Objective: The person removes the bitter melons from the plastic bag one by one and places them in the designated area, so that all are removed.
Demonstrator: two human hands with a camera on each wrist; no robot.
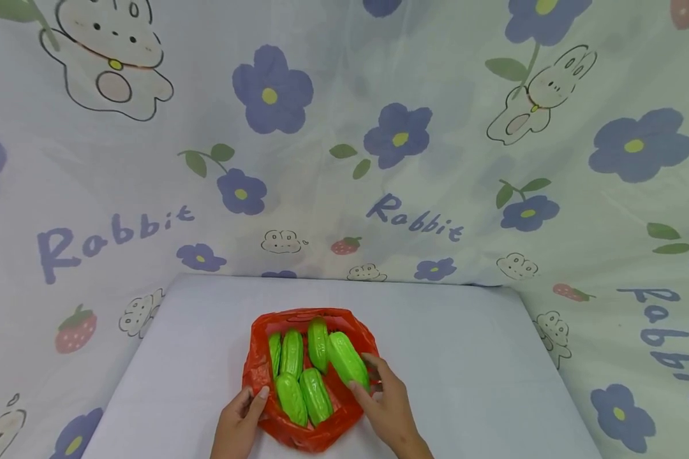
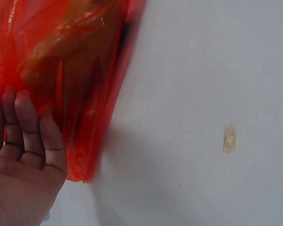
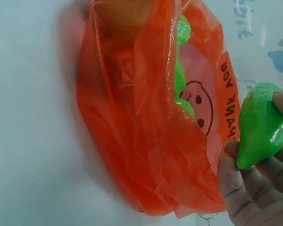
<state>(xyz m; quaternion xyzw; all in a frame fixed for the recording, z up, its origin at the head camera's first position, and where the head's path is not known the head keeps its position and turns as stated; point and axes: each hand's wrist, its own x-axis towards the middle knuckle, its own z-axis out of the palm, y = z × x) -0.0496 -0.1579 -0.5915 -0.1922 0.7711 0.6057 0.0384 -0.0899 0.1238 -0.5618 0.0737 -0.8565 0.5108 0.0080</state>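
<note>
A red plastic bag [image 1: 258,376] stands with its mouth open, and several shiny green toy cucumbers [image 1: 291,354] lie inside it. My left hand [image 1: 239,421] pinches the bag's near left rim, thumb over the edge and fingers against the outside. In the left wrist view those fingers [image 2: 28,127] lie along the red plastic. My right hand [image 1: 390,405] grips one green toy cucumber [image 1: 347,360] between thumb and fingers at the bag's right rim. The right wrist view shows this cucumber [image 3: 262,125] end-on, beside the bag [image 3: 146,155]. The bag's bottom is mostly hidden.
The bag rests on a white-covered table [image 1: 465,363] near its front edge. Behind and on both sides hangs a white cloth [image 1: 321,172] printed with rabbits, purple flowers and strawberries. A small brown stain [image 2: 229,139] marks the white surface.
</note>
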